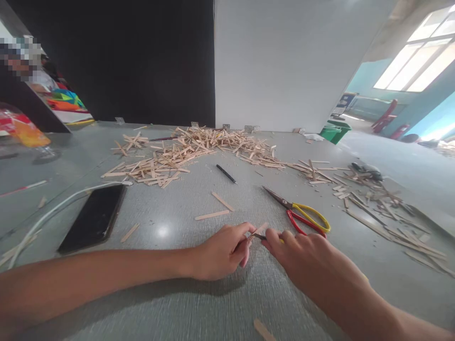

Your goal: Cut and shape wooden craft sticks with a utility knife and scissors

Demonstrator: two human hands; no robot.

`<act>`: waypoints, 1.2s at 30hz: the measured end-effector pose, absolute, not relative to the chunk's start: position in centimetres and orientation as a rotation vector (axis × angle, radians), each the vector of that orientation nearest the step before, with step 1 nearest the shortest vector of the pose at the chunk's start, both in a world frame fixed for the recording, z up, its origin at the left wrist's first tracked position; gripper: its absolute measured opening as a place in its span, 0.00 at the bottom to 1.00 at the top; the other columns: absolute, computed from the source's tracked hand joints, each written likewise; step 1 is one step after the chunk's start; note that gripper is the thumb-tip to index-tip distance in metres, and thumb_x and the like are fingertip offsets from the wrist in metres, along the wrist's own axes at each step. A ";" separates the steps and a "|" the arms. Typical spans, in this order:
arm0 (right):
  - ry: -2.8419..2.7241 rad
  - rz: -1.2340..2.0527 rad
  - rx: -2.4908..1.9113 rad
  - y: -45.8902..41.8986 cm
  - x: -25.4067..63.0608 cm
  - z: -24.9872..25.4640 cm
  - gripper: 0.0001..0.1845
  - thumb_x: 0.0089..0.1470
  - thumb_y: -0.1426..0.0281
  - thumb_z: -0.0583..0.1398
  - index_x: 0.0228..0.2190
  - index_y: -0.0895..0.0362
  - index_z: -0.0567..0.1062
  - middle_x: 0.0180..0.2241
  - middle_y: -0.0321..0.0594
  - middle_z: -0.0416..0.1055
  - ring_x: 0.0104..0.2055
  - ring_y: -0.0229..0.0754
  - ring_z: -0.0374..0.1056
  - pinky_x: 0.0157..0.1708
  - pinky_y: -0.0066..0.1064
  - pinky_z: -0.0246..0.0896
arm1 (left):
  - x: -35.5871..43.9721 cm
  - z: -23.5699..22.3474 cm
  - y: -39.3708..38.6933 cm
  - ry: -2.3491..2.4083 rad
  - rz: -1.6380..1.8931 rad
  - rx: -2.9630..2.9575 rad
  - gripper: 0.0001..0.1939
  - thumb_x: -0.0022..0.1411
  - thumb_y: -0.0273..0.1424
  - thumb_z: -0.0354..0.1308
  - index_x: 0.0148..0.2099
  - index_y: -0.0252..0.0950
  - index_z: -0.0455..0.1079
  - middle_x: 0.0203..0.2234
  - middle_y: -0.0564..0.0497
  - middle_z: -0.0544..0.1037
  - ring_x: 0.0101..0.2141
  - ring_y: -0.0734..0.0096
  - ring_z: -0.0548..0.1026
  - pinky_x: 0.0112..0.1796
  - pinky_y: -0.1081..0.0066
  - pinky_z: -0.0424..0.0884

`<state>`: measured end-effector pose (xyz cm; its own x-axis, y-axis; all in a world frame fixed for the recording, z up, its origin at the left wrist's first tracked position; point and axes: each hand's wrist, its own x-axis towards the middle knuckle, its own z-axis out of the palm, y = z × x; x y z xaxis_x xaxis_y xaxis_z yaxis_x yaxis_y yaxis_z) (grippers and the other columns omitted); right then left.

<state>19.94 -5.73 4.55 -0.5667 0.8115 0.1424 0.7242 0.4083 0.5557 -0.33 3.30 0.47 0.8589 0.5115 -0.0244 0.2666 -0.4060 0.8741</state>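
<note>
Pinched between the fingers of my left hand (pixel 227 251) is a flat wooden craft stick (pixel 262 229), its free end pointing up and right. My right hand (pixel 302 253) is closed round a slim tool with a dark tip (pixel 259 236) and a bit of yellow at the grip, likely a small knife; most of it is hidden. That tip meets the stick close to my left fingers. Two loose craft sticks (pixel 212 215) lie just beyond my hands. Scissors (pixel 284 201) with one yellow and one red handle rest behind my right hand, blades slightly apart.
A large heap of craft sticks (pixel 209 142) spreads along the partition (pixel 277 66). A black pen (pixel 226 174) lies mid-table. At left are a phone (pixel 94 218), a white cable (pixel 53 208) and a bottle (pixel 26 130). Wood scraps (pixel 391 222) cover the right side; a green bin (pixel 336 131) stands beyond.
</note>
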 end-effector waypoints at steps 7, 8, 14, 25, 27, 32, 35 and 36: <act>2.484 0.713 1.439 -5.5 19.8 3.7 0.14 0.51 0.84 0.60 0.37 0.55 0.75 0.26 0.35 0.72 0.21 0.40 0.68 0.19 0.39 0.39 | -0.3 0.5 3.5 0.574 0.301 1.993 0.11 0.77 0.31 0.43 0.48 0.34 0.65 0.23 0.55 0.73 0.23 0.74 0.68 0.27 0.74 0.64; 2.526 0.638 1.444 -5.1 20.1 3.5 0.13 0.54 0.83 0.60 0.37 0.55 0.74 0.26 0.34 0.72 0.20 0.40 0.67 0.19 0.39 0.36 | -0.3 0.6 3.6 0.581 0.301 1.980 0.11 0.77 0.32 0.42 0.48 0.34 0.64 0.23 0.54 0.74 0.22 0.74 0.68 0.27 0.74 0.64; 2.715 0.351 1.490 -3.1 22.1 3.0 0.11 0.70 0.73 0.54 0.37 0.54 0.75 0.23 0.34 0.70 0.18 0.38 0.61 0.21 0.38 0.32 | -0.4 1.0 3.6 0.598 0.256 1.851 0.12 0.77 0.35 0.43 0.53 0.35 0.64 0.25 0.55 0.73 0.18 0.77 0.64 0.21 0.77 0.61; 2.686 -0.679 1.919 -1.7 22.1 2.5 0.22 0.74 0.61 0.49 0.36 0.55 0.78 0.28 0.37 0.73 0.30 0.41 0.67 0.32 0.33 0.54 | -0.6 1.1 3.6 0.558 0.345 1.698 0.09 0.77 0.32 0.44 0.55 0.37 0.59 0.25 0.57 0.71 0.18 0.78 0.65 0.20 0.78 0.62; 2.657 -0.764 1.953 -1.7 21.9 2.7 0.23 0.74 0.60 0.49 0.34 0.55 0.77 0.27 0.36 0.72 0.29 0.40 0.65 0.31 0.33 0.53 | -0.6 1.1 3.6 0.554 0.363 1.677 0.09 0.77 0.33 0.44 0.55 0.37 0.59 0.25 0.57 0.71 0.18 0.78 0.65 0.21 0.77 0.62; 2.611 -0.972 2.024 -1.6 21.1 3.4 0.25 0.72 0.58 0.48 0.25 0.55 0.68 0.23 0.32 0.64 0.26 0.38 0.56 0.27 0.33 0.49 | -0.7 1.1 3.5 0.572 0.391 1.656 0.10 0.77 0.36 0.45 0.55 0.36 0.59 0.26 0.57 0.71 0.19 0.77 0.65 0.21 0.76 0.62; 2.538 -1.138 2.073 -1.6 20.8 3.5 0.25 0.71 0.57 0.49 0.23 0.54 0.62 0.20 0.30 0.59 0.24 0.36 0.52 0.24 0.32 0.46 | -0.7 0.9 3.5 0.576 0.410 1.649 0.10 0.77 0.37 0.45 0.54 0.37 0.58 0.25 0.57 0.71 0.18 0.78 0.65 0.20 0.76 0.62; 2.514 -1.178 2.091 -1.7 20.6 3.5 0.26 0.71 0.56 0.48 0.23 0.53 0.62 0.20 0.29 0.58 0.23 0.36 0.52 0.24 0.32 0.46 | -0.7 0.9 3.5 0.578 0.417 1.648 0.10 0.77 0.37 0.45 0.54 0.37 0.58 0.25 0.57 0.71 0.18 0.78 0.64 0.20 0.77 0.62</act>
<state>20.64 -1.65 3.46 -0.2410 0.9573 -0.1598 0.7355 0.0727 -0.6737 -0.72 3.46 0.85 0.8072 0.5879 -0.0533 0.1352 -0.0963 0.9861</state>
